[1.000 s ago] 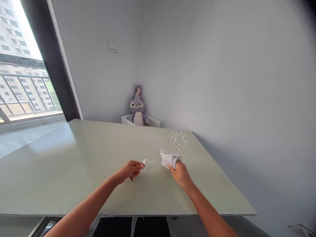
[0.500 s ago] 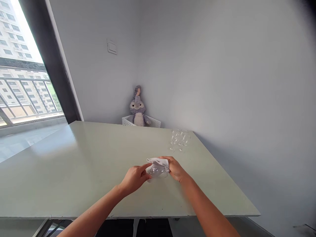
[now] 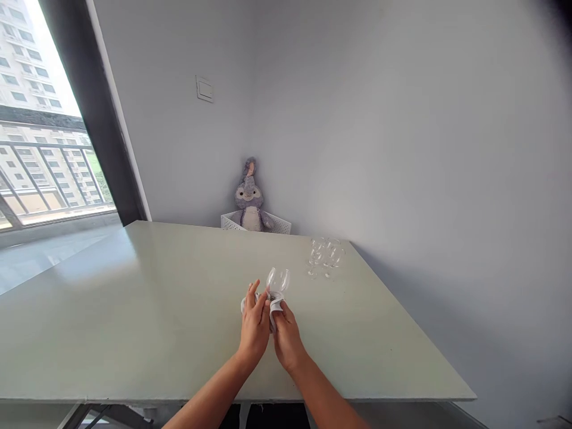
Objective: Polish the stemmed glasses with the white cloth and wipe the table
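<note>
A clear stemmed glass stands upright between my two hands, its bowl pointing up and away from me. A white cloth is wrapped around its lower part, so the stem and foot are hidden. My left hand presses the cloth from the left, its fingers bent around it. On the other side, my right hand grips the cloth below the bowl with the thumb on top. Several more clear stemmed glasses stand grouped at the table's far right corner.
The pale green table spreads out on both sides of my hands. Behind its far edge, a grey plush toy sits in a white perforated basket. A wall borders the right side.
The glass has turned from lying sideways to upright, bowl up. Both hands have come together, and the cloth has moved from the bowl down to the lower part.
</note>
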A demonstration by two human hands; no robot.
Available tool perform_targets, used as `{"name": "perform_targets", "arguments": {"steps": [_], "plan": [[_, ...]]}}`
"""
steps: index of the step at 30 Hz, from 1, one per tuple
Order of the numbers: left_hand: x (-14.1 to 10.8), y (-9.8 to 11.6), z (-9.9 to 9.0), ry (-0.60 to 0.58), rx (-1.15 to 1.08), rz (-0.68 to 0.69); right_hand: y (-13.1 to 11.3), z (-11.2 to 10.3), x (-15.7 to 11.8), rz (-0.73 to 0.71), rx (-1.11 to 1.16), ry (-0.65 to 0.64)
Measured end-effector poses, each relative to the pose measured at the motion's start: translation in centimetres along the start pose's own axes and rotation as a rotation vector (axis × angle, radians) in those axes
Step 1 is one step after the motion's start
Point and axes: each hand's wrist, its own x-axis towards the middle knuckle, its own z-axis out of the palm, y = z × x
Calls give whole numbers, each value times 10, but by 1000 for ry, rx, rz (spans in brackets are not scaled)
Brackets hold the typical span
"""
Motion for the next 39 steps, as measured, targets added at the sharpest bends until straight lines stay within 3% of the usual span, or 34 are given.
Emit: {"name": "perform_targets", "arguments": {"steps": [4, 7, 9, 14, 16, 20, 23, 26, 29, 35, 39], "plan": [[9, 16, -17, -224, -415, -298, -5, -7, 5, 40, -164, -38], [17, 24, -24, -307, -644, -413, -5, -9, 9, 3, -181, -28], [21, 25, -24, -290, -677, -410, -5, -10, 12, -19, -134, 23], [22, 22, -18, -197, -628, -313, -11, -18, 22, 123, 76, 215], [22, 21, -17, -129, -625, -260, -13, -20, 22, 161, 170, 236], [21, 19, -12, -6, -628, -179, -8, -13, 14, 244, 241, 100], [23, 15, -7, -9, -632, -150, -3, -4, 9, 260, 182, -22], [38, 3, -10, -8, -619, -93, -5, -3, 8, 317, 29, -36], [71, -22, -27, 61, -568, -52, -11, -16, 8, 359, -104, -6], [150, -82, -88, 328, -321, -97, -13, -59, 10, 224, -133, 4], [186, -104, -120, 408, -223, -130, -10, -68, 12, 237, -161, -6]]}}
